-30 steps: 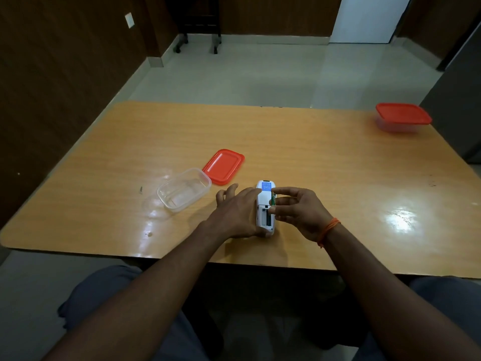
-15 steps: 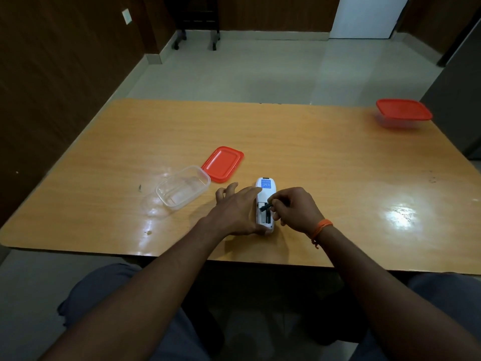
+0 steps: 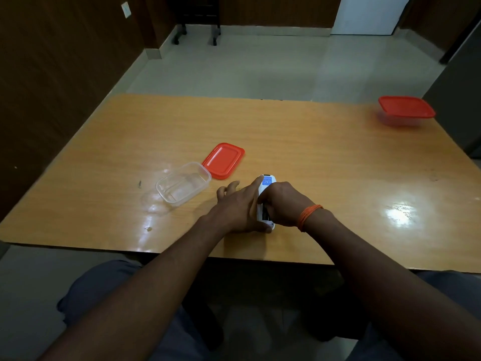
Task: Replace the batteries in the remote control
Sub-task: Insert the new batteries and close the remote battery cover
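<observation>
Since a moment ago my right hand (image 3: 282, 204) has dropped lower and curled over the white remote control (image 3: 265, 201), so its fingers now cover most of the open battery bay, and the small dark battery I was pinching there is hidden under them; whether my fingertips are closed on it I cannot tell. My left hand (image 3: 240, 207) has stayed where it was, lying flat along the remote's left side with the fingers spread and stretched forward, pressing the case against the wooden table (image 3: 325, 165). That remote lies back-up near the table's near edge, its far end with the blue label poking out past my knuckles, and a dark slot of the bay shows between my two hands. An orange thread band (image 3: 308, 216) circles my right wrist. Just left of my left hand sits an open clear plastic tub (image 3: 183, 187), its red lid (image 3: 223, 160) lying flat just beyond it. Well apart, at the far right corner, stands a closed tub with a red lid (image 3: 406, 110).
</observation>
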